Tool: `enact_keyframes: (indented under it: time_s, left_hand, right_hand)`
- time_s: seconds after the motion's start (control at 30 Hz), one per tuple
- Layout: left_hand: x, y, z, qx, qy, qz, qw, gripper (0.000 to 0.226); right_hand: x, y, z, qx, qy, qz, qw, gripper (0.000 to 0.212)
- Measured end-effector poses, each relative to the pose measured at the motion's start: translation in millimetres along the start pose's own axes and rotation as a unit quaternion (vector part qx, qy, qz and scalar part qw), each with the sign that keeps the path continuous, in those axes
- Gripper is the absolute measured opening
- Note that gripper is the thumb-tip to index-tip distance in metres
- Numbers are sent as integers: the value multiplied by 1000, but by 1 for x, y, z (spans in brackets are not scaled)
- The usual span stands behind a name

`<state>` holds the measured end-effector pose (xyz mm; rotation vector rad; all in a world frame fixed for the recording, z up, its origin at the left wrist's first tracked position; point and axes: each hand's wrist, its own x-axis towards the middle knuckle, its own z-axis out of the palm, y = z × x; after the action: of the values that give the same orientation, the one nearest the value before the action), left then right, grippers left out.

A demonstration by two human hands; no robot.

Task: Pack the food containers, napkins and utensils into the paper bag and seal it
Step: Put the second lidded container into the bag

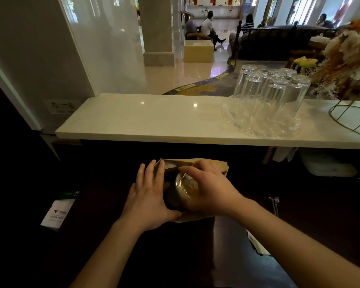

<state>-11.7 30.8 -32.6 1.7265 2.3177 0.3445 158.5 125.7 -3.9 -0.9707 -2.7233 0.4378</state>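
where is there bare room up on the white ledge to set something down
The white ledge is bare from its left end to the glass tray. The right end is crowded: upturned glasses fill the tray, with a wire basket beyond.

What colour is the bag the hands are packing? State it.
Tan, kraft-paper brown: the paper bag shows best in the head view, its only view, between both hands.

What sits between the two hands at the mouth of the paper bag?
In the head view, a round clear-lidded container, held by the right hand; the left hand braces the paper bag.
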Motion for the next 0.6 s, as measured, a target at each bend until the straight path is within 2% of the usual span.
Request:
enact_keyframes:
  time_s: [0.2, 0.37, 0.47, 0.6]
  left_hand:
    - [2, 3, 0, 11, 0, 11, 1000, 136]
    - [1, 8, 1, 35, 16, 27, 999, 134]
    - [1, 11, 3, 40, 18, 31, 999, 134]
    - [1, 13, 4, 38, 15, 34, 999, 134]
  right_hand:
    - [10, 6, 20, -69, -31, 30, 997, 90]
    - [14, 18, 23, -172, -39, 77, 981, 73]
    - [12, 30, 24, -198, -69, 102, 972, 55]
    - [16, 34, 27, -222, -93, 104, 965, 49]
